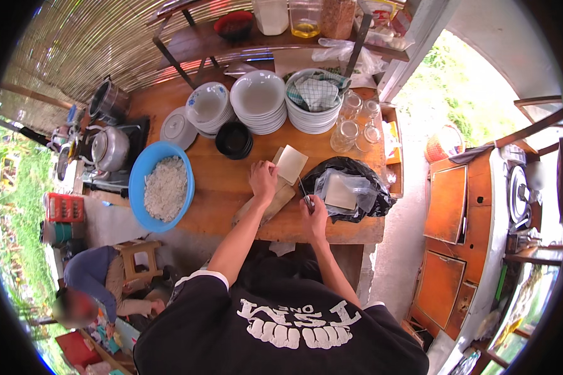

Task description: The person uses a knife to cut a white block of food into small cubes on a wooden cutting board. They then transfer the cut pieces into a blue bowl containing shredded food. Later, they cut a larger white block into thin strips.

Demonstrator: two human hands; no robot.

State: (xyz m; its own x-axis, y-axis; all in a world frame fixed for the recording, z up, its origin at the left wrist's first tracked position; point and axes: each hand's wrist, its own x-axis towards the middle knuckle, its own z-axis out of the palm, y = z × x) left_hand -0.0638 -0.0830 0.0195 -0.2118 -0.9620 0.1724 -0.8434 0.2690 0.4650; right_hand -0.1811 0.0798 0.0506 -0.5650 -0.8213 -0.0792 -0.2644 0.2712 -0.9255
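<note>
A stack of thin, pale square sheets point(292, 164) lies at the top end of a wooden board point(277, 201) on the table. My left hand point(263, 180) touches the left edge of the sheets with its fingertips. In my right hand point(315, 216) is a knife point(306, 193), its thin blade pointing up towards the lower right corner of the sheets. Right beside that hand, an opened black plastic bag point(375, 174) holds clear plastic and another pale square stack point(341, 191).
A blue basin of white rice point(191, 187) stands left, near a kettle point(110, 147). Black bowls point(233, 140), stacked white bowls point(258, 93) and glass mugs point(345, 135) line the back below a shelf point(206, 42). Another person point(94, 276) bends down at the lower left.
</note>
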